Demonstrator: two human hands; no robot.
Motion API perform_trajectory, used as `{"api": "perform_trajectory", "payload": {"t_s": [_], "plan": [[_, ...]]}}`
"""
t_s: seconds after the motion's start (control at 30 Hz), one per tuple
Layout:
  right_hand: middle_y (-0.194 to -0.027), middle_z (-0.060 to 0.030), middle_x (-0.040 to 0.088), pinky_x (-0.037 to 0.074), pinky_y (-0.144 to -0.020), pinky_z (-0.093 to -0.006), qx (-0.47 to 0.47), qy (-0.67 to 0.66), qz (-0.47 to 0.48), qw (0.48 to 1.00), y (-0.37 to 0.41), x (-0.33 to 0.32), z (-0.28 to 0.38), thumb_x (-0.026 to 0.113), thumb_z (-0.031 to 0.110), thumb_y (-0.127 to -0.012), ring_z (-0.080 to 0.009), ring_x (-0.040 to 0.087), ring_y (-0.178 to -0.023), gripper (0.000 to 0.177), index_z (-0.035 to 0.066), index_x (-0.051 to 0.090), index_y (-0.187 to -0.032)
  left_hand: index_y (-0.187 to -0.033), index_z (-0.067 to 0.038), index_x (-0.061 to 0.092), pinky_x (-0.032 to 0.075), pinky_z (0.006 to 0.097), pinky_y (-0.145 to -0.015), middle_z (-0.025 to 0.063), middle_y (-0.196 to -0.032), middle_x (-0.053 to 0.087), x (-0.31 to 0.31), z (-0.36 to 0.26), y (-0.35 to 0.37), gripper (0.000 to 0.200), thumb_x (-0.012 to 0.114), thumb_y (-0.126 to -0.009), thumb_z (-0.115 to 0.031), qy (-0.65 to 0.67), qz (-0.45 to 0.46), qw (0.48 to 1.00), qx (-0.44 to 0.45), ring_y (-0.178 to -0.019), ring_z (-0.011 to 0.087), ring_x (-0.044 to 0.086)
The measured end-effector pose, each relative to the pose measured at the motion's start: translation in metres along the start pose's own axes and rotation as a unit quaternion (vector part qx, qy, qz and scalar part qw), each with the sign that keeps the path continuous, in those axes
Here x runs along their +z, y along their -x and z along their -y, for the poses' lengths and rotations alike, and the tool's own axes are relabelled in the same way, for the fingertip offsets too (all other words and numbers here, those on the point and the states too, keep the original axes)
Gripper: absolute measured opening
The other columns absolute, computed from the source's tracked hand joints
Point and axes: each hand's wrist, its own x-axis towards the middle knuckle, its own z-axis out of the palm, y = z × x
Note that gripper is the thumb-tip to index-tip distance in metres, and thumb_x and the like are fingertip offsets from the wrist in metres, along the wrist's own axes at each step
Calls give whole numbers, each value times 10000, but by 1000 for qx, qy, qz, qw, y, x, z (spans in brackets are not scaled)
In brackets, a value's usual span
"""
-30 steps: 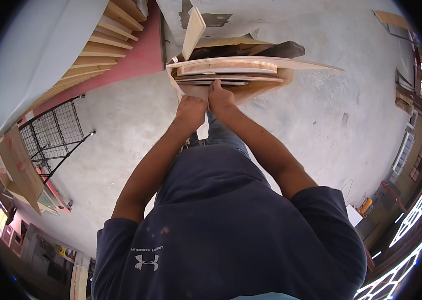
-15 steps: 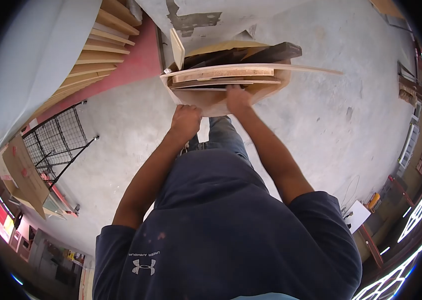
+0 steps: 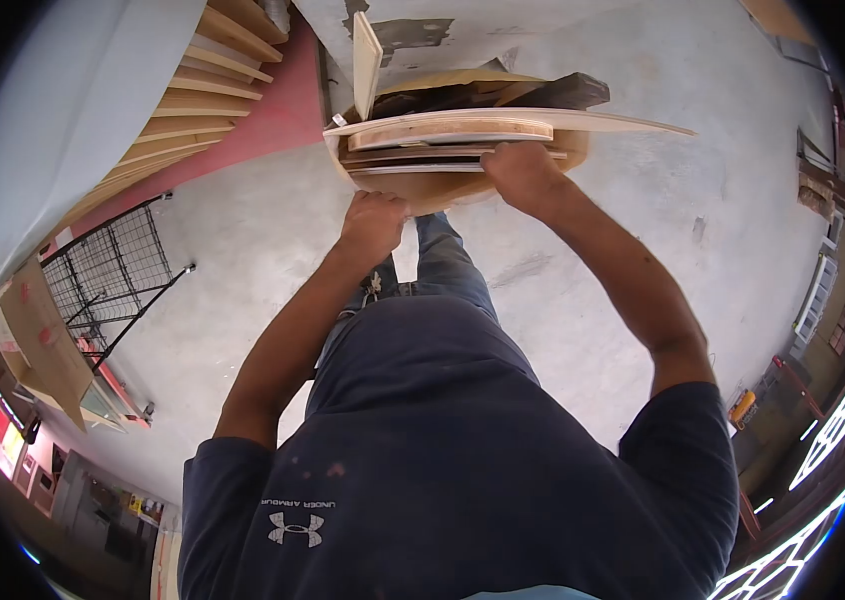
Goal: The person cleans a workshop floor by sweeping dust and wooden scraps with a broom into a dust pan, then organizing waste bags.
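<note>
A cardboard box (image 3: 423, 190) stands in front of my legs, filled with upright boards and dark sheets. My left hand (image 3: 375, 222) is closed over the near rim of the box. Further right, my right hand (image 3: 525, 178) has its fingers wrapped over the top edges of thin boards (image 3: 413, 160) inside. Behind them are a thicker curved wooden piece (image 3: 453, 131) and a long thin panel (image 3: 623, 121) that sticks out to the right. A narrow pale board (image 3: 366, 65) rises at the box's left end, beside dark pieces (image 3: 563, 92).
Wooden slats (image 3: 193, 103) fan out at the upper left, beside a pale sheet (image 3: 83, 100). A black wire rack (image 3: 113, 270) and an opened cardboard box (image 3: 38, 335) are on the left. Grey concrete floor (image 3: 643, 260) surrounds me.
My right hand has moved right and up, out of the gap near the front onto the board edges. The narrow pale board stands higher in view, and the front gap looks changed.
</note>
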Motion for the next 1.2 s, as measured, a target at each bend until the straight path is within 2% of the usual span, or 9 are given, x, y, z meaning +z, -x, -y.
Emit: {"api": "perform_trajectory", "payload": {"t_s": [0.17,0.37,0.5,0.57,0.87,0.93,1.0,1.1,1.2], "plan": [[-759,-132,648,517,-632,-364,-56,44,104,992,-4,-98,29,563,34,-697,-282,644,-731,116,45,669,-744,-785,-91,625,407,377,-747,70,-787,614,1,5,-3,73,555,-777,-108,9,-35,999,22,-787,258,574],[-766,-134,645,510,-641,-378,-21,71,215,974,-59,-38,81,598,80,-703,-291,639,-730,130,53,675,-804,-772,-84,611,419,389,-711,76,-748,605,1,6,-7,52,565,-770,-109,-5,-34,999,18,-747,259,579],[-788,-160,638,509,-669,-393,-79,-152,21,985,-64,-14,64,612,127,-729,-315,628,-747,211,69,651,-928,-767,-79,606,419,394,-706,77,-739,601,5,13,-4,51,566,-771,-111,4,-34,999,12,-747,257,580],[-764,-142,625,487,-636,-408,56,-292,-166,940,-44,6,47,602,159,-756,-330,608,-740,206,79,601,-946,-765,-79,605,419,392,-707,76,-740,602,6,16,0,52,566,-772,-113,-5,-32,999,-8,-750,257,580],[-761,-161,616,465,-664,-431,277,-225,-133,925,32,77,-7,615,279,-772,-351,597,-752,291,44,583,-941,-812,-79,615,431,394,-729,86,-812,619,-8,12,-13,61,573,-770,-95,62,-80,994,-38,-780,276,580],[-744,-156,617,461,-679,-419,484,-348,-108,796,33,81,-14,686,325,-719,-345,595,-736,340,28,597,-859,-831,-77,618,439,395,-737,92,-835,623,-18,10,-21,79,580,-762,-74,80,-99,992,-19,-795,275,583],[-778,-160,620,460,-703,-412,537,-359,-123,754,36,76,-15,705,373,-690,-338,596,-760,428,14,585,-889,-833,-61,604,459,367,-711,98,-794,613,-30,10,-23,69,617,-766,-71,123,-324,937,-37,-772,267,594],[-864,-175,621,452,-752,-402,589,-335,-205,707,42,76,-20,730,446,-642,-330,593,-816,587,-12,552,-963,-842,0,589,474,296,-639,102,-769,606,-39,33,-20,318,717,-746,-275,168,-413,862,-241,-680,193,588],[-964,-197,607,442,-787,-402,617,-307,-268,673,53,97,-39,740,459,-619,-326,585,-881,690,-19,503,-1057,-812,25,580,476,304,-604,110,-719,599,-37,60,-19,505,692,-724,-459,141,-328,858,-370,-633,185,584]]}}
